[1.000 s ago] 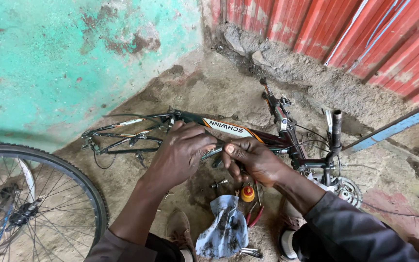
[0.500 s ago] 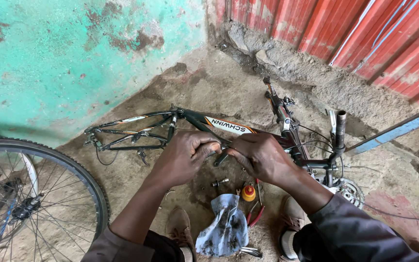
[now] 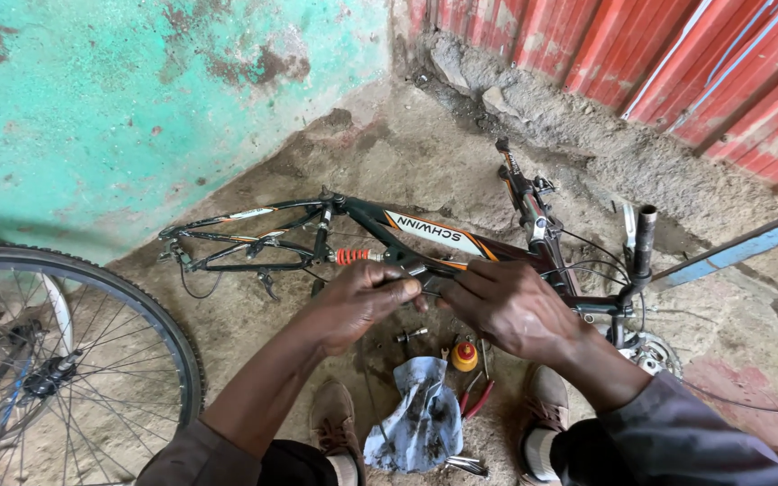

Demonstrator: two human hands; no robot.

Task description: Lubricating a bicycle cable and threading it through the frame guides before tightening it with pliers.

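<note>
A dark bicycle frame [image 3: 362, 216] with orange and white panels lies upside down on the dirt, without wheels. My left hand [image 3: 357, 301] and my right hand [image 3: 506, 306] meet at the frame's middle, near the bottom bracket and just right of an orange spring shock [image 3: 353, 256]. Both hands are closed around a small metal part [image 3: 411, 288] there; what it is stays hidden under the fingers. The handlebar [image 3: 643, 238] sticks up at the right.
A spoked wheel with tyre [image 3: 56, 360] stands at the left. Below my hands lie a blue rag [image 3: 416, 418], a small orange-capped bottle [image 3: 465, 354], red-handled pliers [image 3: 474, 396] and a bolt [image 3: 410, 335]. My shoes [image 3: 335, 418] rest on the dirt. A turquoise wall and red corrugated sheets stand behind.
My hands have shifted slightly lower along the frame's middle and stayed together on the same spot. The view has tilted a little; the frame has not moved.
</note>
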